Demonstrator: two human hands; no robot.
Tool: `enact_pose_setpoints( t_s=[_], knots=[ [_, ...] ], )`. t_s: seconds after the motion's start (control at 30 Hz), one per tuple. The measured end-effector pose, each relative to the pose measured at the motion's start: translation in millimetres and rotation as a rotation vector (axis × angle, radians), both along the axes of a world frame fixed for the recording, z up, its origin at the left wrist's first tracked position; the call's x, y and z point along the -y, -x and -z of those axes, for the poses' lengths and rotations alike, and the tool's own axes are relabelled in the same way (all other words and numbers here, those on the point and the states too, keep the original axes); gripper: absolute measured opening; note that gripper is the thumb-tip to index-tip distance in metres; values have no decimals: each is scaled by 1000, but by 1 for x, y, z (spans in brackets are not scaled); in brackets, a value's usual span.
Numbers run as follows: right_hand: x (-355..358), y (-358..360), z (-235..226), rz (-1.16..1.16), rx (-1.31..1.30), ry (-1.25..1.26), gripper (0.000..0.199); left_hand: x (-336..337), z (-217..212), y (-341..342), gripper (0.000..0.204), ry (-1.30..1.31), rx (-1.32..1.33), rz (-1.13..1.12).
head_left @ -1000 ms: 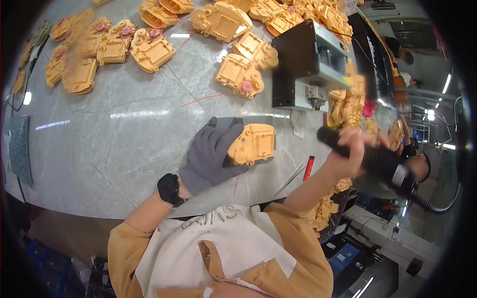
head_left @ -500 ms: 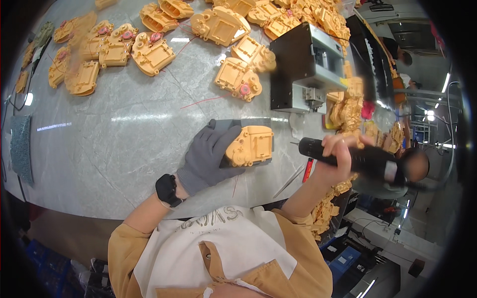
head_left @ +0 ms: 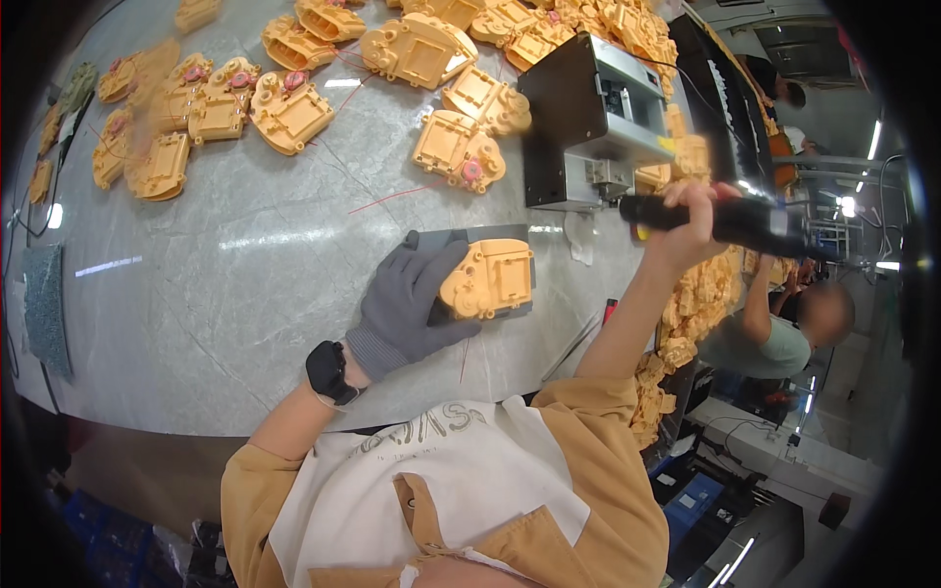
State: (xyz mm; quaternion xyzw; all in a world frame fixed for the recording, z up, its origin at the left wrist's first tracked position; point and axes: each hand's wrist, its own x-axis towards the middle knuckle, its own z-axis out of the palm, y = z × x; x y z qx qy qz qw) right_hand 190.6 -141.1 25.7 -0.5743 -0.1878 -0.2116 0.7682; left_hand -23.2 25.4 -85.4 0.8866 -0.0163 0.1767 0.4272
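Note:
My left hand (head_left: pixel 412 304), in a grey glove, rests on a yellow plastic housing (head_left: pixel 490 278) that lies on a dark pad (head_left: pixel 461 238) on the grey table; the fingers press its left side. My right hand (head_left: pixel 686 225) is bare and raised at the right, closed around a black electric screwdriver (head_left: pixel 730 220) held roughly level, its tip pointing left toward a black and grey machine box (head_left: pixel 588 122). The screwdriver is well above and to the right of the housing.
Several more yellow housings (head_left: pixel 284 110) lie across the far half of the table, and a heap of them (head_left: pixel 696 294) sits at the right edge. A thin red wire (head_left: pixel 392 198) lies mid-table. Another person (head_left: pixel 774 328) sits at lower right.
My right hand has lifted the screwdriver up and to the left, nearer the machine box. The left hand and the housing have stayed put.

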Motion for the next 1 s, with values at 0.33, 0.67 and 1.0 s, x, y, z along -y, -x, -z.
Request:
enact_pose_setpoints(
  t_s=[0.33, 0.67, 1.0],
  knots=[
    [-42, 108, -11, -495, 129, 92, 43, -1, -6, 2, 80, 14, -35, 15],
    [-66, 109, 8, -465, 6, 68, 43, -1, -1, 1, 80, 46, 8, 12],
    [-72, 106, 15, -466, -6, 161, 41, -1, 1, 1, 82, 112, -11, 22]
  ],
)
